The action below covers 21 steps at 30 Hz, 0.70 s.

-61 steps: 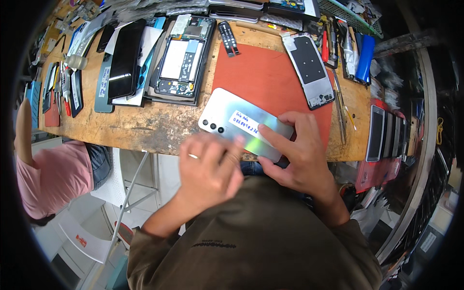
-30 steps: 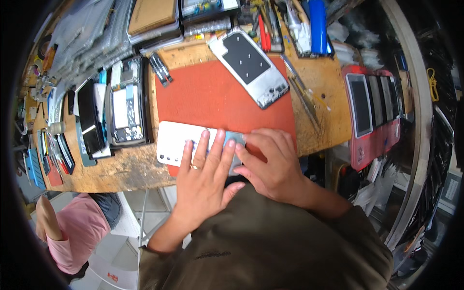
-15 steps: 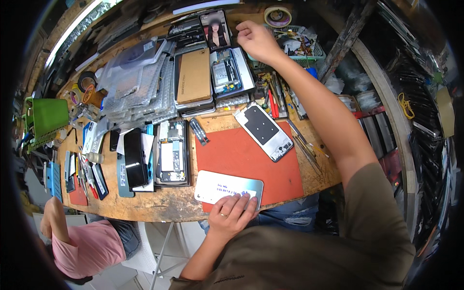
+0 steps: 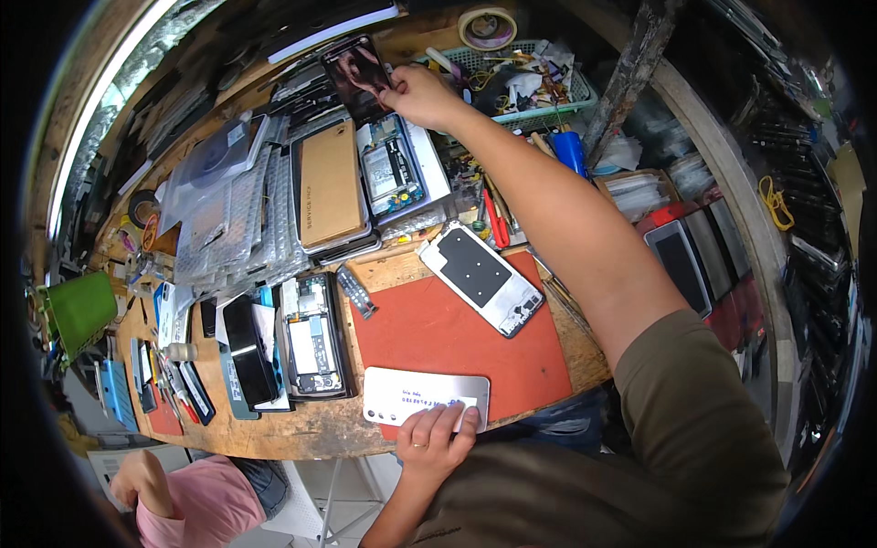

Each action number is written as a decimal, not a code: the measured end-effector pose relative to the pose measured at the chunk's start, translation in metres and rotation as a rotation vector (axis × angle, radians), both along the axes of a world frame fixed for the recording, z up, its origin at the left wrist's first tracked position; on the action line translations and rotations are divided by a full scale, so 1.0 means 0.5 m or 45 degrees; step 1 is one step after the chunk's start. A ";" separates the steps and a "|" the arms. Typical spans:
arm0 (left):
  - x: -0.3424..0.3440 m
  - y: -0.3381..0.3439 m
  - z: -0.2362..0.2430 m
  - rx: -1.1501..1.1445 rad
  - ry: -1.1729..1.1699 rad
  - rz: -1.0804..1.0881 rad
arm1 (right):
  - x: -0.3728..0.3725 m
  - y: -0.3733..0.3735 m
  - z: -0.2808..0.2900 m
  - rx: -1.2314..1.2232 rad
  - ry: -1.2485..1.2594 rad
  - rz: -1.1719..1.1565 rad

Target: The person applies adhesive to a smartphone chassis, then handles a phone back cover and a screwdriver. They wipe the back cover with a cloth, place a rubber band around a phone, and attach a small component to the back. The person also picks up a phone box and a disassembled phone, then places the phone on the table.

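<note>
My left hand [image 4: 431, 437] rests on a silver phone [image 4: 416, 384], back side up, at the near edge of an orange mat [image 4: 402, 333]. Its bent fingers lie together on the near edge, and blue handwriting marks the back. At the far side, my right hand [image 4: 416, 94] pinches the right edge of a second phone [image 4: 354, 78] with a lit screen, held tilted above stacked phone parts. An opened phone frame [image 4: 489, 283] with a black patch lies on the mat's far right. A small dark strip-shaped part [image 4: 355, 292] sits at the mat's left corner.
Left of the mat stand an opened phone [image 4: 311, 338] and a black phone [image 4: 248, 352]. Bubble-wrap sleeves [image 4: 233, 215] are piled behind. A brown box [image 4: 331, 187], red-handled tool [image 4: 495, 219] and parts basket [image 4: 534, 114] stand farther back. Someone in pink [image 4: 206, 502] sits at left.
My right hand has moved left and taken hold of the phone with the lit screen, which now tilts. The whole view has shifted; my left hand stays on the silver phone.
</note>
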State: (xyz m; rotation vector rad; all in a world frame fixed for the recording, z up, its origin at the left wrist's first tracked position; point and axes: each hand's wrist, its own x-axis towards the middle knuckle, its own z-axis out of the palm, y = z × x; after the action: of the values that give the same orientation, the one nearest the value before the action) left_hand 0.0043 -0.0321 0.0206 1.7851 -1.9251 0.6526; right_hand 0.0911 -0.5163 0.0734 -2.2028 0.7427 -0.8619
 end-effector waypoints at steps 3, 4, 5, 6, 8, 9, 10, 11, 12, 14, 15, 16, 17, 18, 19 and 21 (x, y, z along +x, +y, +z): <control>0.000 0.001 -0.007 -0.019 -0.014 0.010 | 0.003 -0.001 -0.004 0.012 0.033 0.025; 0.000 0.001 -0.009 -0.030 -0.022 0.018 | 0.004 -0.001 -0.004 0.043 0.047 0.003; -0.001 0.001 -0.010 -0.028 -0.020 0.016 | 0.004 -0.001 -0.003 0.044 0.071 0.002; -0.001 0.001 -0.012 -0.039 -0.015 0.019 | 0.004 -0.001 -0.001 0.018 0.052 0.011; -0.003 0.001 -0.014 -0.044 -0.010 0.036 | 0.001 0.005 0.007 0.026 0.068 -0.016; -0.004 0.002 -0.014 -0.039 -0.010 0.050 | -0.004 0.008 0.014 0.028 0.093 0.008; -0.004 0.003 -0.013 -0.042 -0.018 0.068 | -0.006 0.018 0.019 -0.046 0.046 -0.079; -0.004 0.003 -0.013 -0.029 0.017 0.050 | -0.005 0.028 0.028 -0.114 0.012 -0.189; -0.004 0.003 -0.012 -0.026 0.043 0.039 | -0.001 0.043 0.035 -0.173 0.003 -0.307; -0.005 0.003 -0.011 -0.031 0.058 0.043 | 0.012 0.068 0.058 -0.261 -0.039 -0.424; -0.005 0.002 -0.011 -0.034 0.048 0.057 | 0.026 0.086 0.066 -0.390 -0.101 -0.511; -0.006 0.003 -0.009 -0.032 0.042 0.069 | 0.042 0.104 0.073 -0.513 -0.159 -0.599; -0.007 0.002 -0.009 -0.028 0.053 0.073 | 0.056 0.116 0.082 -0.415 -0.141 -0.517; -0.008 0.002 -0.008 -0.023 0.073 0.074 | 0.072 0.129 0.088 -0.416 -0.123 -0.587; -0.008 0.002 -0.007 -0.012 0.086 0.075 | 0.089 0.139 0.093 -0.425 -0.111 -0.659; -0.009 0.003 -0.005 -0.013 0.098 0.084 | 0.116 0.149 0.103 -0.370 -0.077 -0.779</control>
State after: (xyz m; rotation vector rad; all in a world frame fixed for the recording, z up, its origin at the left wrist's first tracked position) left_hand -0.0002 -0.0305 0.0182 1.8467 -1.8166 0.6058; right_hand 0.1489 -0.4416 0.1247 -2.2027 1.3704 -1.4004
